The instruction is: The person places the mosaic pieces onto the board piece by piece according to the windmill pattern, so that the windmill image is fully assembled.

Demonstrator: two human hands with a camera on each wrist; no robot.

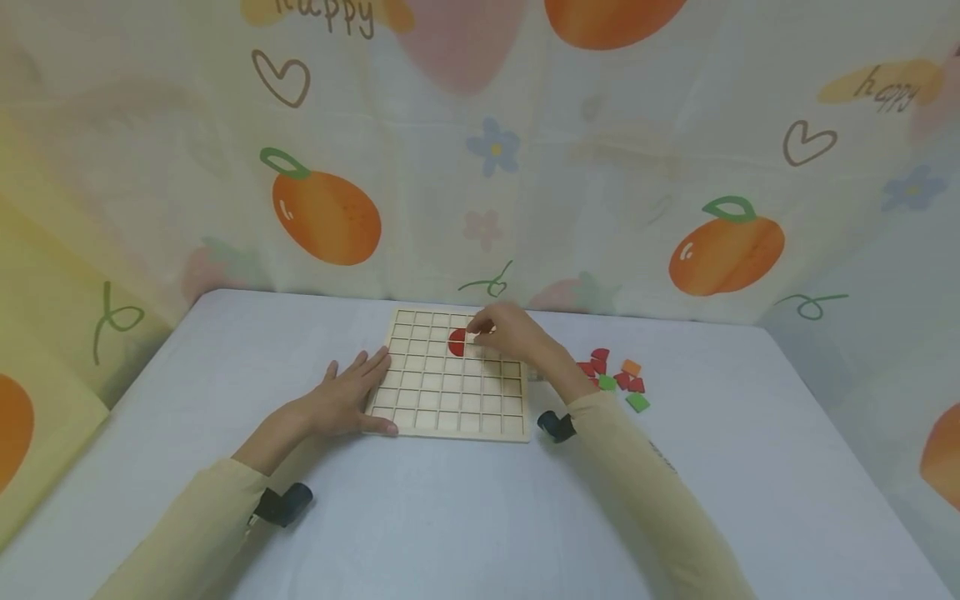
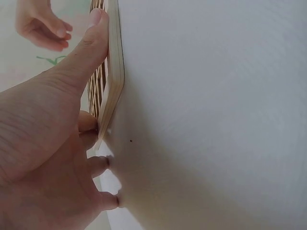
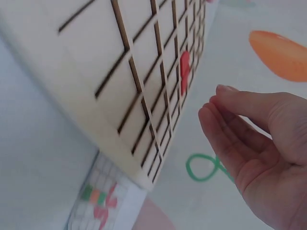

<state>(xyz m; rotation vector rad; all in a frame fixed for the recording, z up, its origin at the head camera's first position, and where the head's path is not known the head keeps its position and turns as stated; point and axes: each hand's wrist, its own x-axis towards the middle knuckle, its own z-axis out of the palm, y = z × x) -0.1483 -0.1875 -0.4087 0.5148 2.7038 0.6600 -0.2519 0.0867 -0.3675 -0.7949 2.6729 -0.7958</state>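
Note:
A square wooden grid board lies on the white table. Two red quarter-round tiles sit in neighbouring cells near its far side, together making a half disc; they also show as red patches in the right wrist view. My left hand rests at the board's left side, its thumb on the near left corner and its fingers spread along the edge. Over the far right of the board hovers my right hand, close to the red tiles. Its fingers are loosely bent with the tips near the thumb, and no tile shows between them.
Right of the board lies a loose group of small tiles: several red ones, an orange one and green ones. A fruit-printed cloth hangs behind the table. Dark wrist cameras hang beneath both forearms.

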